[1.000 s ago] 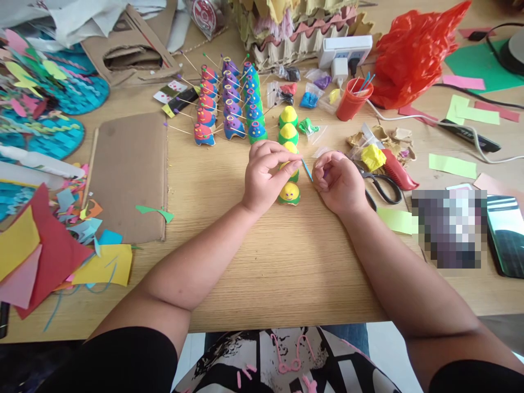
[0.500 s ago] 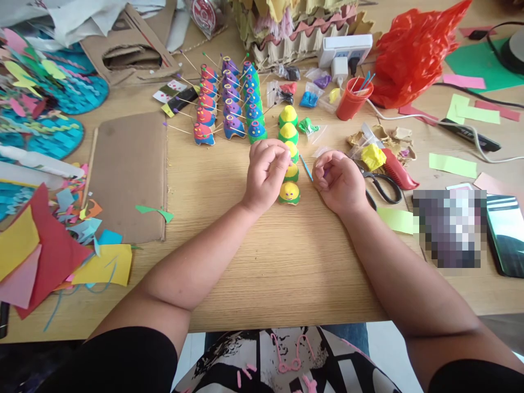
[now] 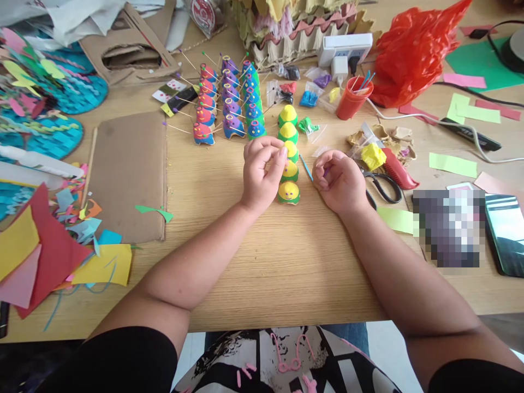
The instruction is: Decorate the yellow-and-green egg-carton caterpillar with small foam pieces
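A row of yellow-and-green egg-carton humps with clay on them runs away from me; the nearest hump has a small face with purple dots. My left hand is at the row's left side, thumb and forefinger pinched beside the middle humps and partly covering them. Whatever is in that pinch is too small to make out. To the right of the row, my right hand rests on the table with curled fingers, and a bit of purple clay shows among them. Between them lies a thin blue stick.
Finished-looking red, purple and blue-green hump rows with pins stand behind my left hand. Scissors, yellow clay and a red cup lie rightward. Cardboard and paper scraps are on the left; a phone lies far right.
My left hand has shifted slightly left and back from the humps, uncovering more of the middle ones. My right hand has stayed in place.
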{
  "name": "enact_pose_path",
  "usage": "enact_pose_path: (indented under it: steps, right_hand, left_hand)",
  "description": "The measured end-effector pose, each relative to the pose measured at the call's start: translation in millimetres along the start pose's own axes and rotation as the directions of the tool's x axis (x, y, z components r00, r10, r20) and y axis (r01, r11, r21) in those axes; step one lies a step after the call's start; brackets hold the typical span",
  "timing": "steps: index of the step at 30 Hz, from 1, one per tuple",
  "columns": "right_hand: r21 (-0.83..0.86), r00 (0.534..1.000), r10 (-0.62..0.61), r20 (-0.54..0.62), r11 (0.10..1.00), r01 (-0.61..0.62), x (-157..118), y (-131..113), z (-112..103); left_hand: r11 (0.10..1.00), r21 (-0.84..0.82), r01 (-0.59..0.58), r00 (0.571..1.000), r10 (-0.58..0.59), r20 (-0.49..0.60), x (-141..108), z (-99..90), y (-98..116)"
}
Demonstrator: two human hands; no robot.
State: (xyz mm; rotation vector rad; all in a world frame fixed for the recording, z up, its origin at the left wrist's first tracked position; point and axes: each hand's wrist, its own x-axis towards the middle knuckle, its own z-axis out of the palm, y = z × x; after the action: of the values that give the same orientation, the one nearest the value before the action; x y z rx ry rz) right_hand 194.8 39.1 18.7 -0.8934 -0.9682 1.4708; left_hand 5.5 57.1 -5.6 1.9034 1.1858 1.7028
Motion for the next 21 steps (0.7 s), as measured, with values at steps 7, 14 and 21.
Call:
enact_pose_path:
  steps: [7, 14, 21]
  right_hand:
    - [0.003, 1.000, -0.011, 0.002, 1.000, 0.011, -1.0, -1.9, 2.5]
    - [-0.038, 1.000, 0.005, -0.009, 0.999, -0.005, -1.5, -3.6, 3.8]
    - [0.000, 1.000, -0.014, 0.002, 1.000, 0.014, -1.2, -1.7, 3.1]
  left_hand:
    - [1.000, 0.009, 0.019, 1.000, -0.019, 0.001, -1.1, 0.6, 1.6]
    - [0.997, 0.081, 0.020, 0.999, -0.024, 0.042, -0.5, -0.8, 7.8]
    - [0.997, 0.066, -0.041, 0.999, 0.039, 0.035, -2.0, 2.0, 1.8]
